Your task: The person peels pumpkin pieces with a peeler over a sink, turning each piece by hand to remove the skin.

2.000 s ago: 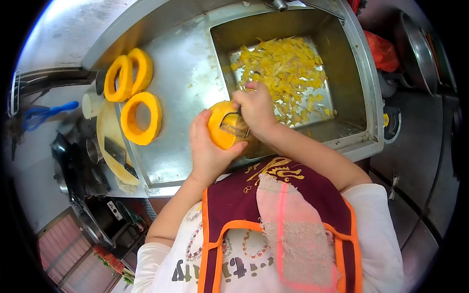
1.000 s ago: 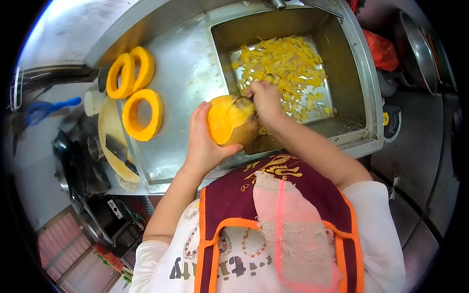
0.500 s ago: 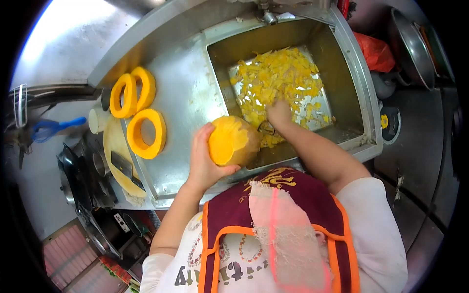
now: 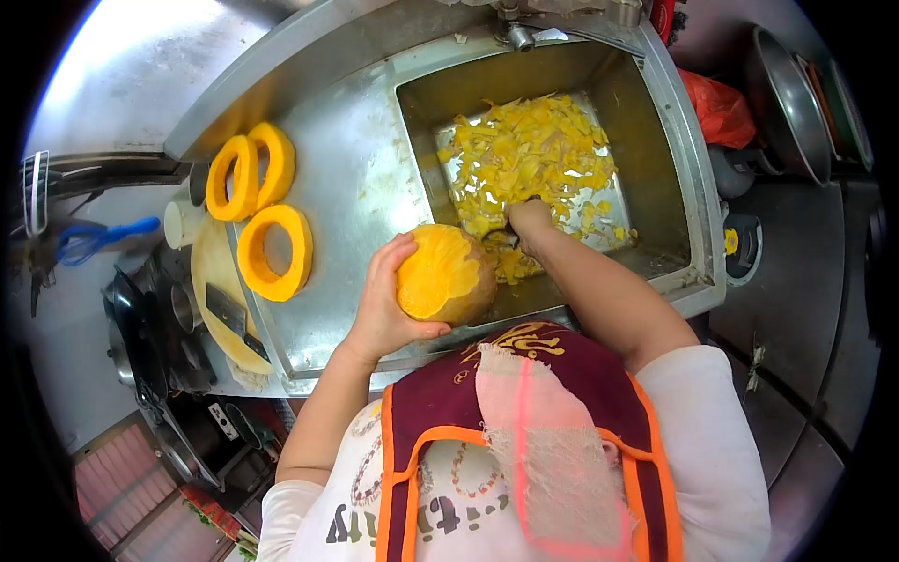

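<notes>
My left hand (image 4: 379, 295) is closed round a partly peeled pumpkin piece (image 4: 440, 276) at the sink's near left edge. Its left side is bare orange flesh, while tan skin remains on the right. Just right of it, my right hand (image 4: 532, 225) grips a dark-handled peeler (image 4: 503, 234) over the sink; its head is near the pumpkin, but contact is hard to make out. Below that hand, yellow peelings (image 4: 534, 140) cover much of the sink bottom. Several peeled pumpkin rings (image 4: 274, 253) rest on the steel drainboard to the left.
The deep sink (image 4: 655, 178) has a raised metal rim and a tap (image 4: 517, 36) at its far side. A cleaver (image 4: 234, 318) lies on a round cutting board (image 4: 211, 272) at left, near a blue whisk (image 4: 108, 239). A red bag (image 4: 716, 108) and metal bowl (image 4: 791, 103) are at right.
My right hand, blurred by motion before, now shows clearly with the peeler near the pumpkin. My left hand keeps its hold. The whole view has shifted slightly.
</notes>
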